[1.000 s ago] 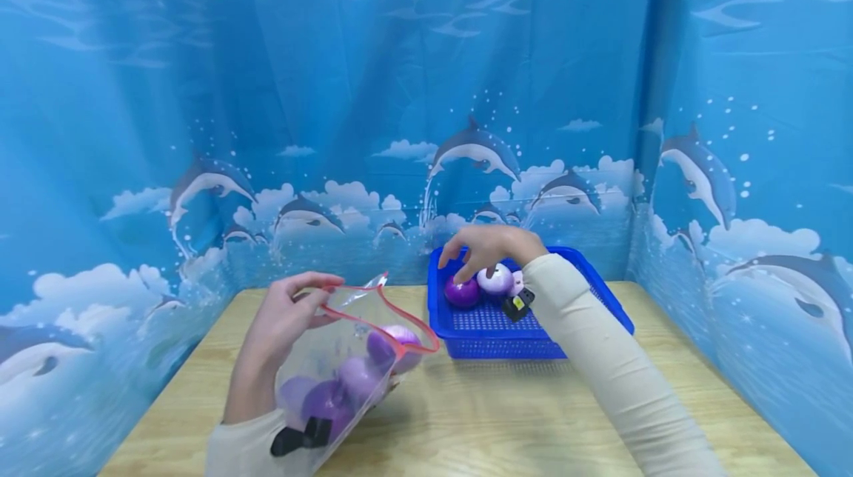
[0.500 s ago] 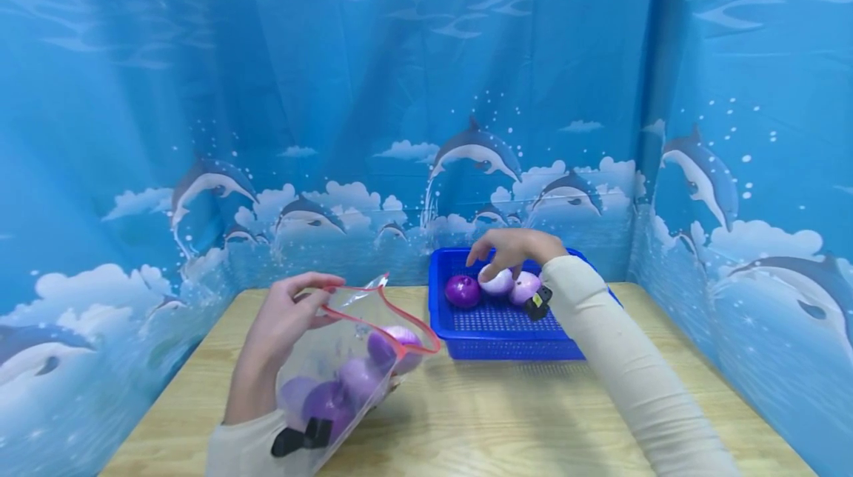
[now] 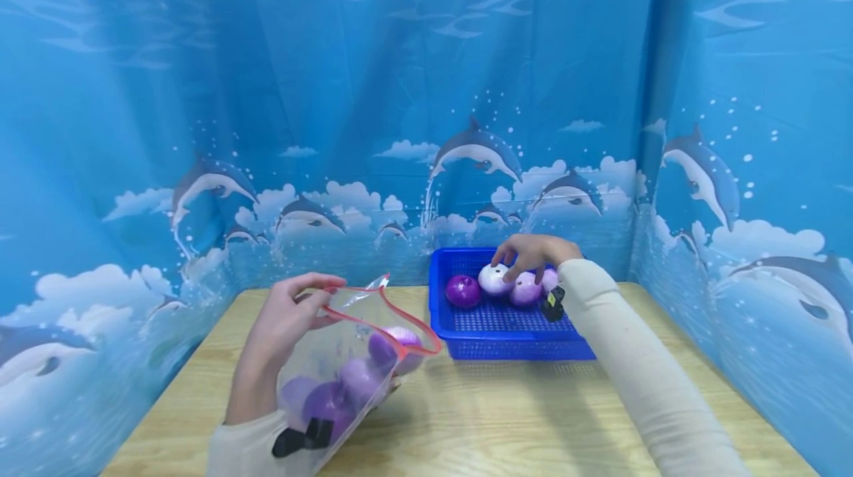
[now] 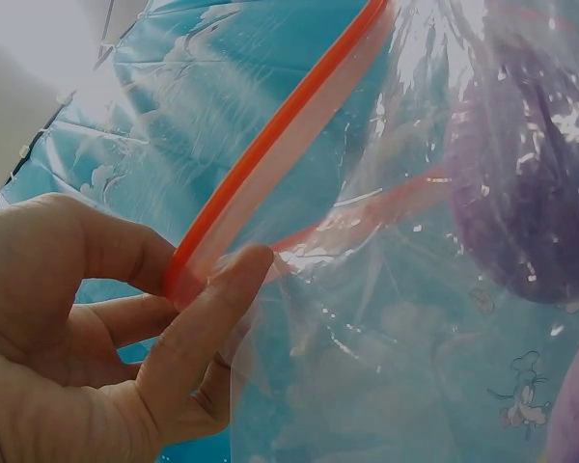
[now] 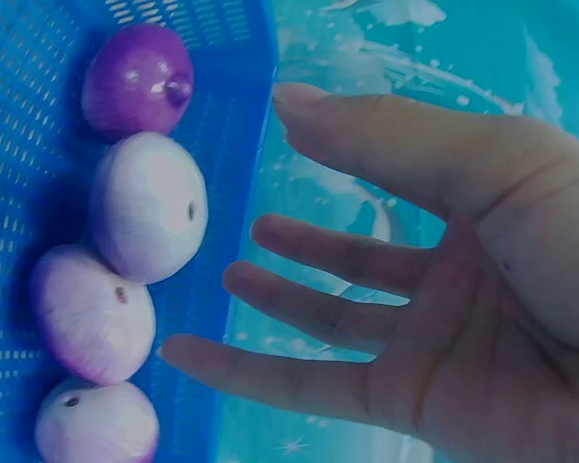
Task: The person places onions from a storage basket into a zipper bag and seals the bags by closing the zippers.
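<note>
My left hand point(image 3: 283, 329) pinches the red-orange zip edge point(image 4: 270, 145) of a clear zip bag point(image 3: 313, 347) between thumb and fingers. Its mouth gapes toward the right, and several purple onions point(image 3: 329, 407) lie inside. Over the blue basket point(image 3: 506, 348), my right hand point(image 3: 536, 251) hovers palm down with spread fingers and nothing held. Below it several onions form a row: a dark purple one point(image 3: 463, 290) at the left, then a whitish one point(image 3: 493, 281) and paler purple ones point(image 3: 525, 290). In the right wrist view, the fingertips point(image 5: 198, 359) are close beside the onions.
The basket stands at the back right of a wooden table point(image 3: 466, 418). Behind it and at both sides hangs a blue curtain point(image 3: 373, 129) printed with dolphins. Black wrist devices point(image 3: 553, 304) are strapped at both sleeves.
My right hand has moved to the right over the basket, from above the dark purple onion to the paler ones, and sits slightly lower. The left hand and bag stay nearly still.
</note>
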The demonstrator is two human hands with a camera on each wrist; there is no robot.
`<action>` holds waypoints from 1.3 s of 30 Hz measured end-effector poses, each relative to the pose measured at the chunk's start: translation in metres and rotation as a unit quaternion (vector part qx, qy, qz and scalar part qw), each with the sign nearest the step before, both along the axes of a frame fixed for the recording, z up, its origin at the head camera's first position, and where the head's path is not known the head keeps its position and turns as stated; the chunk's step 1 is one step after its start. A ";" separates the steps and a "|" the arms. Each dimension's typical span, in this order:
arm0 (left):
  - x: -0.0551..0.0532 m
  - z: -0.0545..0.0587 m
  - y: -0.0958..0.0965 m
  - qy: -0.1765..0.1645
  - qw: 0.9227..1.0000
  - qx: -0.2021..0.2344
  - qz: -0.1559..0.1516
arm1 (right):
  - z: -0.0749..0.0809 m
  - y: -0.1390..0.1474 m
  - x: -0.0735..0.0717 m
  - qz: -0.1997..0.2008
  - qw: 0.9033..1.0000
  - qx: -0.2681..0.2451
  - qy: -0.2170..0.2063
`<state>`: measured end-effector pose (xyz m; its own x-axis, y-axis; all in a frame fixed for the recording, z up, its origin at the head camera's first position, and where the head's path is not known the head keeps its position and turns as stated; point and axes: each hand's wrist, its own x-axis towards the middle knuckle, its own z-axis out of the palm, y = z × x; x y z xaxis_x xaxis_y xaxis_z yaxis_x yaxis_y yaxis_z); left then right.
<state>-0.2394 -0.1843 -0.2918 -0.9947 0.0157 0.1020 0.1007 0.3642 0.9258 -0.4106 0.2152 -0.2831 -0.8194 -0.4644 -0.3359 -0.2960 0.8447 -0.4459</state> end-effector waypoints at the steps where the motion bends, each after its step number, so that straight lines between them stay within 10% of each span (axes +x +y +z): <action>1: 0.000 0.000 0.000 0.000 1.000 0.000 0.000 | -0.002 0.001 -0.002 0.000 1.000 -0.006 0.000; 21: 0.001 -0.001 0.001 0.003 1.000 0.001 0.005 | -0.053 0.006 -0.041 -0.081 0.994 -0.075 0.007; 39: -0.002 -0.001 0.000 -0.002 1.000 0.000 0.010 | -0.081 -0.006 -0.047 -0.151 0.982 -0.111 -0.028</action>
<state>-0.2411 -0.1844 -0.2925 -0.9952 -0.0043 0.0980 0.0896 0.3657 0.9264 -0.4576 0.2089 -0.3640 -0.9140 -0.2709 -0.3021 -0.0172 0.7697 -0.6381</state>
